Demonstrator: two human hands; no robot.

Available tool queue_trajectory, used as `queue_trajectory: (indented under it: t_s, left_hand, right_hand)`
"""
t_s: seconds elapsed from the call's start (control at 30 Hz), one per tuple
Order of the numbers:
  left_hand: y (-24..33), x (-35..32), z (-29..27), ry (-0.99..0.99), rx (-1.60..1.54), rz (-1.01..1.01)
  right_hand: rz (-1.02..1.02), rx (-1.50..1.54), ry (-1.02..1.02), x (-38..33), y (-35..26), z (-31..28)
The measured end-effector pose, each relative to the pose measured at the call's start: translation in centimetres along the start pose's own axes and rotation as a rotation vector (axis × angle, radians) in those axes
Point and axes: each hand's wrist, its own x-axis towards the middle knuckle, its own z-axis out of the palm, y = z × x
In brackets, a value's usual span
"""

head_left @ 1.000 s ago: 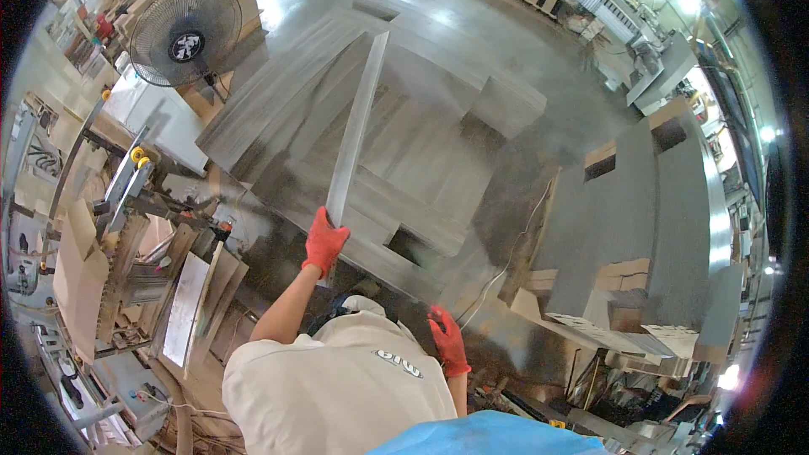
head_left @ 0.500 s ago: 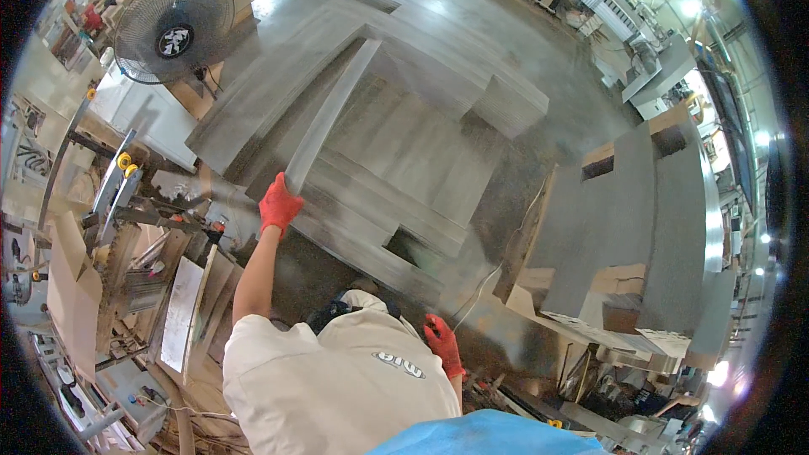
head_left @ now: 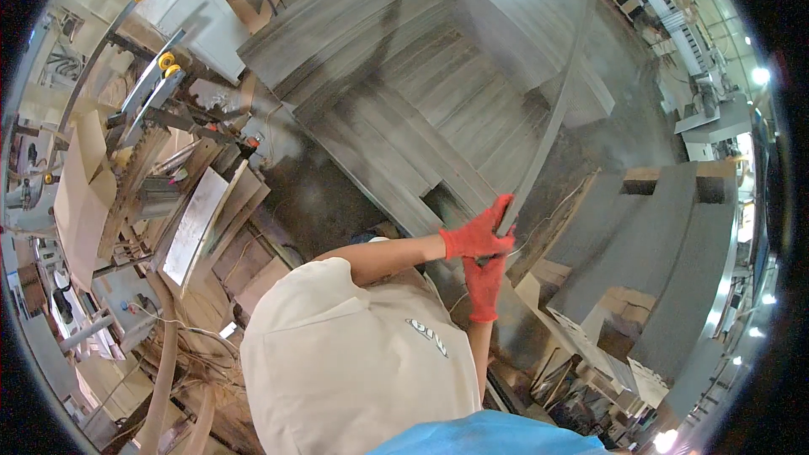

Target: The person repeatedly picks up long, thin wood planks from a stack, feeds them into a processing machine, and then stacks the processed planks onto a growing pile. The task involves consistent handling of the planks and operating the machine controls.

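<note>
- Grey plank (head_left: 552, 109): long and thin, seen edge-on, rising from both gloved hands up across the stacked grey boards (head_left: 421, 101).
- Left hand (head_left: 477, 234): red-gloved fingers closed round the plank's lower end.
- Right hand (head_left: 484, 285): red glove just below the left hand; fingers closed at the plank's bottom.

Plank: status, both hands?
Left hand and right hand, red gloves, both gripping the plank at its near end. Plank stands out long over the stacked boards. Nothing seen blocking it.
</note>
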Motion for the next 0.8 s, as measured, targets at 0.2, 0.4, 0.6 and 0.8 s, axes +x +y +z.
queue_trajectory:
  t_s: [0.2,0.4,0.6,0.8]
  left_hand:
    - [-0.1,-2.7,3.4,-0.201,0.135,0.036]
    - [-2.7,-1.9,1.2,-0.076,0.390,0.149]
    - [0.4,-2.1,-2.2,0.092,0.006,0.240]
    - [7.6,-0.3,-8.6,0.440,1.653,1.045]
  right_hand:
    - [0.056,-0.061,0.288,-5.2,2.8,-2.2]
    - [0.088,-0.240,0.317,-15.9,8.0,-5.7]
    - [0.130,-0.133,0.157,-23.0,9.2,-9.2]
    - [0.144,0.010,-0.041,-27.8,12.9,-13.3]
